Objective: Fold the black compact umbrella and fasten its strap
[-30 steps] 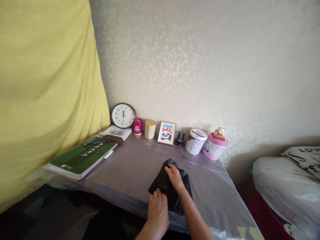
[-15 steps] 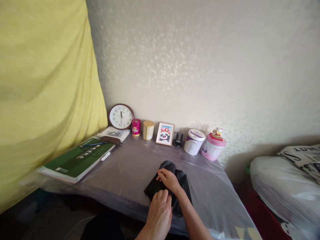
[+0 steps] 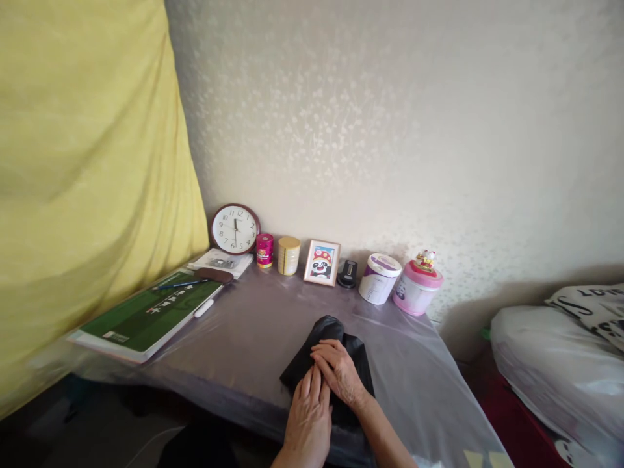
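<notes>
A bundle of folded, slightly glossy black fabric [image 3: 319, 335] lies near the front edge of the table; its exact kind I cannot tell. My left hand [image 3: 311, 406] rests on its near part, fingers stretched forward and lying flat. Just to the right and a little farther off, my right hand [image 3: 341, 374] lies on top of the fabric, its fingers extended toward the left. The fingers of both hands touch or nearly touch in the middle. Part of the bundle is hidden under my hands and forearms.
Along the wall stand a clock [image 3: 236, 229], a pink tin [image 3: 264, 251], a yellow-lidded tin [image 3: 289, 256], a framed panda picture [image 3: 322, 262], a black stapler-like object [image 3: 348, 274] and two tubs [image 3: 379, 281]. A green book [image 3: 151, 312] lies left. A plastic-wrapped bundle [image 3: 531, 351] sits right.
My left hand has flattened, its fingers stretching forward from a bent pose. My right hand has turned and spread flatter over the fabric. The bundle stays in about the same place.
</notes>
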The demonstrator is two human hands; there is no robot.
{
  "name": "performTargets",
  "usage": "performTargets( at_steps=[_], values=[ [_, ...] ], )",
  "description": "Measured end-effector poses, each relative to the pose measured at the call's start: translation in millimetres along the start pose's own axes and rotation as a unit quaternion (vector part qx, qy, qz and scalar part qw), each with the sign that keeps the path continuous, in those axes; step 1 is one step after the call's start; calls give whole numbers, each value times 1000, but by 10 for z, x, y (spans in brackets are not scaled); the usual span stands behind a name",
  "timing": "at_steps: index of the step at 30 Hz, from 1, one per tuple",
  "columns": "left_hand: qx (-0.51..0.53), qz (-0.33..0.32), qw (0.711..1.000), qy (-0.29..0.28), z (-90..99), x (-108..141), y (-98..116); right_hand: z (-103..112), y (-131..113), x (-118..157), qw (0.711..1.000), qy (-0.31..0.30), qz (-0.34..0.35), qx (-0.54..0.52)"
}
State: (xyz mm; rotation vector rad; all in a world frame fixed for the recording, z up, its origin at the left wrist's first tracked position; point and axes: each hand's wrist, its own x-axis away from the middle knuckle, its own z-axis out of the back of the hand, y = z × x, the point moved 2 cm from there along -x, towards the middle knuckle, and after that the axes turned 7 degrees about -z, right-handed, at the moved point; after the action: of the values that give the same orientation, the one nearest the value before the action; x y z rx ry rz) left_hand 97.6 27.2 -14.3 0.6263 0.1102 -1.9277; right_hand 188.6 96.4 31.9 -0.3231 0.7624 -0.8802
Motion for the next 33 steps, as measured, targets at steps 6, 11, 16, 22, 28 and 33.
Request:
performTargets(
  at_steps=[6, 11, 16, 22, 28, 33],
  values=[
    [-22, 14, 999, -46, -106, 19, 22, -13, 329, -139, 996, -9, 19, 82],
    [-21, 24, 997, -70, -168, 38, 10, -39, 574, -325, 993, -6, 12, 115],
    [-3, 46, 994, -104, -143, 16, 15, -95, 809, -492, 992, -24, -20, 121],
    [15, 57, 991, -119, -77, -16, 21, -57, 954, -616, 968, 30, -148, 199],
    [55, 46, 989, -133, 15, -17, 10, 283, 1038, -152, 932, 126, -244, 238],
    [94, 50, 983, -151, 124, -37, -17, 486, 1114, 423, 907, 117, -372, 158]
  ],
)
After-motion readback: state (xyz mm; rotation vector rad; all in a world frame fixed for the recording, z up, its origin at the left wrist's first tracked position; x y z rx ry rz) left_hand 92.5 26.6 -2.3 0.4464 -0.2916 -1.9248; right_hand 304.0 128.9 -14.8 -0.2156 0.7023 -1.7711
